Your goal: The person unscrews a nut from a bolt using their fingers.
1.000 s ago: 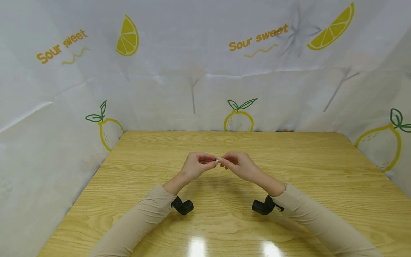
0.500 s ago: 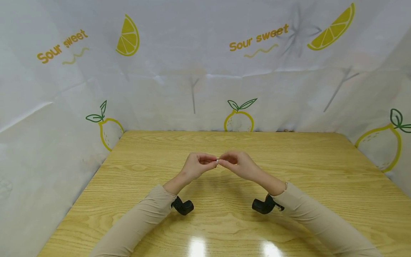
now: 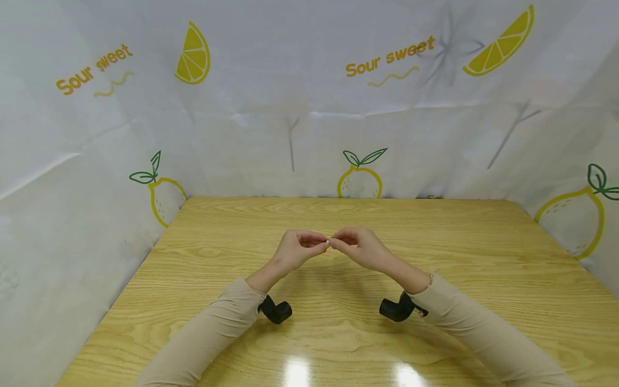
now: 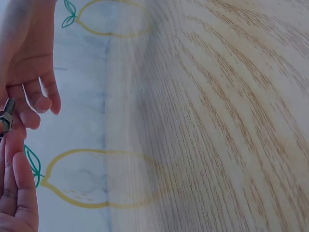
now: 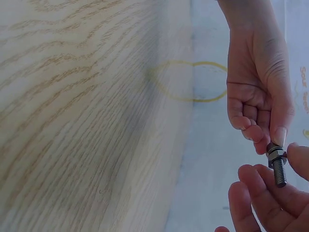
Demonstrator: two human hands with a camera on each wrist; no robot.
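Out over the middle of the table, my two hands meet fingertip to fingertip at a small metal bolt [image 5: 280,179] carrying a nut [image 5: 276,155]. My left hand [image 3: 296,250] pinches the bolt by its head end, between thumb and forefinger. From the other side, my right hand [image 3: 366,249] has its thumb and forefinger at the nut. In the right wrist view the threaded end points toward the right palm. The left wrist view catches the nut [image 4: 6,118] at its edge, partly covered by fingers. The other right fingers are loosely bent.
Below the hands spreads a wood-grain table [image 3: 333,338], with two bright reflections near its front. A white cloth [image 3: 261,64] with lemon prints hangs behind it and along the sides. Black camera mounts [image 3: 276,310] stick out under both beige sleeves [image 3: 213,328].
My right thumb and forefinger have shifted slightly at the nut. The left hand and both forearms stay nearly still.
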